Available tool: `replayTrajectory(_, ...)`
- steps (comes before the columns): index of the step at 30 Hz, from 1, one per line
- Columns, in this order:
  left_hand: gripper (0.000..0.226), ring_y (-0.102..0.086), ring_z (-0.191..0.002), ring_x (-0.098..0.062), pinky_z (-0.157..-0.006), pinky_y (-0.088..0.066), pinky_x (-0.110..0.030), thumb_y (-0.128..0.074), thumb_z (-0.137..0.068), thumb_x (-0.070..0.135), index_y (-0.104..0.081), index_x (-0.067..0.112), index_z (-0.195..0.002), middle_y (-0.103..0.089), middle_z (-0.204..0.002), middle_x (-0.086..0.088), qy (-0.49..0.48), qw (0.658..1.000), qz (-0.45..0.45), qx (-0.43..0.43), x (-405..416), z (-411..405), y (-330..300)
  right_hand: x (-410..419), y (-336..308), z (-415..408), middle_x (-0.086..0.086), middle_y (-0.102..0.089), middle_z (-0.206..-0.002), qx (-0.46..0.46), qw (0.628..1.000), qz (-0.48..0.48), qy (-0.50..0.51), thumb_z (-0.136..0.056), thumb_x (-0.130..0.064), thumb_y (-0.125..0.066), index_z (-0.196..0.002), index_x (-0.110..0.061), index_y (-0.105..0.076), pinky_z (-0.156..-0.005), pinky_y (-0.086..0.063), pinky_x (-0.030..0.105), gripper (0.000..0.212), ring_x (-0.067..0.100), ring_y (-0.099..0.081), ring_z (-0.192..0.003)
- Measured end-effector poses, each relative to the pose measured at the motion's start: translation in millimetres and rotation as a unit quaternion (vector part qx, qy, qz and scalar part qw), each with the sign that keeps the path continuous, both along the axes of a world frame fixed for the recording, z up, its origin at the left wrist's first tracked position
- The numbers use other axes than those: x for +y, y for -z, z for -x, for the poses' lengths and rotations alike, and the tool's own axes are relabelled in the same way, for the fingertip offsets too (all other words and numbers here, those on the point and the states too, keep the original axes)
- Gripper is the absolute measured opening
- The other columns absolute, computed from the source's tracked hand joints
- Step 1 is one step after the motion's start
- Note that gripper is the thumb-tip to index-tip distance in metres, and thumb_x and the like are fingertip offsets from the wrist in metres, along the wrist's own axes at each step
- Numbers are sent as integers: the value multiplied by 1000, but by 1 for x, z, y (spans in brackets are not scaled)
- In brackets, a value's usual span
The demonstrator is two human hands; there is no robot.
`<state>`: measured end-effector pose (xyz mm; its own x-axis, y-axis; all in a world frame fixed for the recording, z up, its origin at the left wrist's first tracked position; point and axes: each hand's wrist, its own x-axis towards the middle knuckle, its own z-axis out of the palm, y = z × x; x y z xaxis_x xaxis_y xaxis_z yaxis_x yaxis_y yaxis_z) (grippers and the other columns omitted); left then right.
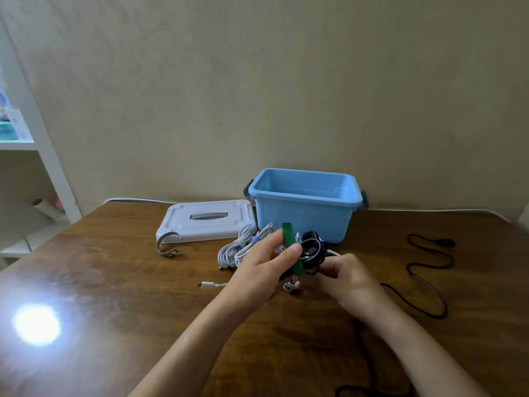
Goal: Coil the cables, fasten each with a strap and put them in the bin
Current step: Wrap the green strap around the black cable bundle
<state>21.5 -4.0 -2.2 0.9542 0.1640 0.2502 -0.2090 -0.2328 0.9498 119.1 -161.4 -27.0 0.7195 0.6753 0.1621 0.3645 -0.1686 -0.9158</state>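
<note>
Above table (114, 282), before blue bin (305, 216): pinching green strap (292, 247) in left hand (266, 267), gripping coiled black cable (312, 252) in right hand (346, 277), white coils (237, 249) lying alongside, lid (206, 220) further left.

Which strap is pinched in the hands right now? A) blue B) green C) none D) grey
B: the left hand pinches a green strap against the dark coiled cable that the right hand holds; the grey strap lies loose on the table.
</note>
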Motion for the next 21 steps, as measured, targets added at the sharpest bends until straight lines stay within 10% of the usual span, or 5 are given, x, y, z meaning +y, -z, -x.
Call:
replayTrajectory(3, 23, -55, -51, 3, -47, -38, -7, -50, -105, 24, -63, 14, -90, -63, -69, 9, 10, 1000, -22, -4, -2, 1, -1, -4, -2, -7, 4, -79, -92, 25, 999, -2, -43, -87, -15, -75, -86, -20, -83, -77, -55, 23, 10, 13, -73, -84)
replayTrajectory(7, 37, -41, -48, -4, -48, -29, -16, -53, -101, 41, -66, 22, -71, -49, -56, 10, 8, 997, -79, 11, 1, -1, 4, -15, -6, -14, 10, -77, -110, 121, 989, -55, -69, -91, -18, -65, -111, -6, -78, -92, -56, 27, 27, 19, -73, -105)
replayTrajectory(15, 33, -72, -86, -29, -79, -56, -55, -58, -98, 41, -76, 13, -98, -77, -91, -7, 37, 984, -173, 25, -6, -4, 12, -16, -10, -11, 12, -79, -103, 135, 988, -73, 20, -88, -14, -73, -107, -11, -80, -89, -60, 44, 20, 30, -76, -98)
replayTrajectory(21, 18, -65, -72, -11, -67, -51, -39, -61, -97, 33, -69, 21, -87, -70, -78, 2, 30, 988, -153, -8, -6, -9, 17, -14, -14, -9, 18, -78, -95, 101, 992, -76, 30, -93, -10, -70, -144, -31, -52, -102, -53, 45, 58, 26, -75, -101)
